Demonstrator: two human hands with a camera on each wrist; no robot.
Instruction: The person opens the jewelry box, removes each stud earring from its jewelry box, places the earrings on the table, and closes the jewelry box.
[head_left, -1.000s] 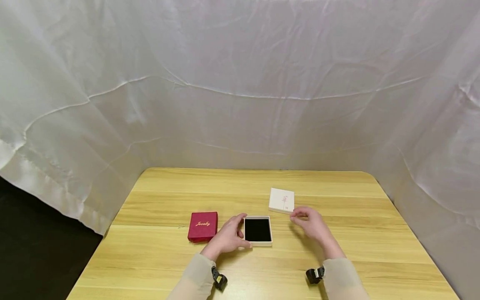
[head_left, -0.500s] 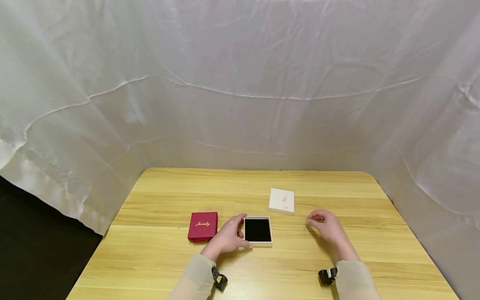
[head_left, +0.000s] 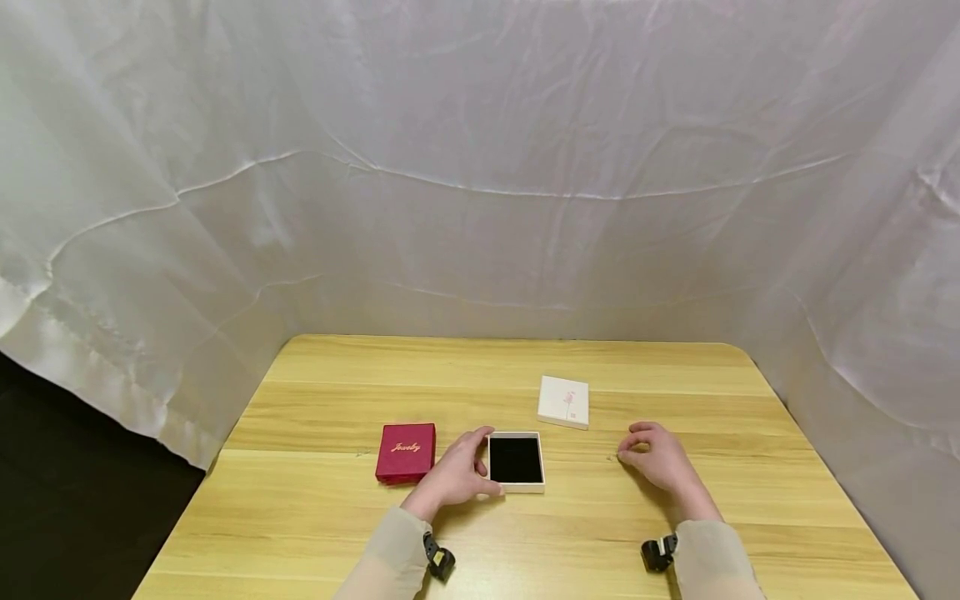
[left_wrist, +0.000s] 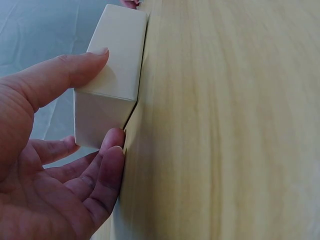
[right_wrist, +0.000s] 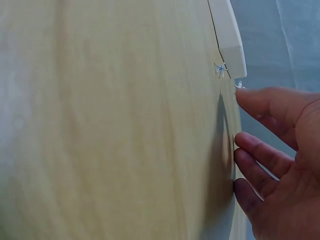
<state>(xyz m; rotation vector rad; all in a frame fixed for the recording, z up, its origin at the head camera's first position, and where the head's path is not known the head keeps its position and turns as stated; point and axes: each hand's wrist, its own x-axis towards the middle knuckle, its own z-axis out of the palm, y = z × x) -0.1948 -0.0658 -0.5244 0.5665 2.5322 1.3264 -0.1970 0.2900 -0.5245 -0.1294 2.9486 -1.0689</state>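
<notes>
My left hand [head_left: 454, 472] grips the left side of an open white jewelry box [head_left: 543, 490] with a black pad [head_left: 515, 461] inside. In the left wrist view the thumb [left_wrist: 80, 70] lies on one wall of this box [left_wrist: 117, 47]. My right hand [head_left: 662, 460] is low over the table, right of the box. In the right wrist view a tiny shiny ornament [right_wrist: 240, 86] shows at the tips of its thumb and forefinger, seemingly pinched; it is too small to make out fully. A star-shaped ornament [right_wrist: 220, 70] lies on the wood close by.
Behind the open box lies a white lid [head_left: 561, 400] with a pink flower print. A red box [head_left: 406, 452] marked "Jewelry" stands left of my left hand. A faint small mark or thing [head_left: 363, 452] is beside it. Pale curtains [head_left: 525, 208] surround the wooden table [head_left: 420, 367].
My right hand has moved right and slightly toward me, away from the white lid, exposing a small thing on the table. The left hand and the boxes have stayed put.
</notes>
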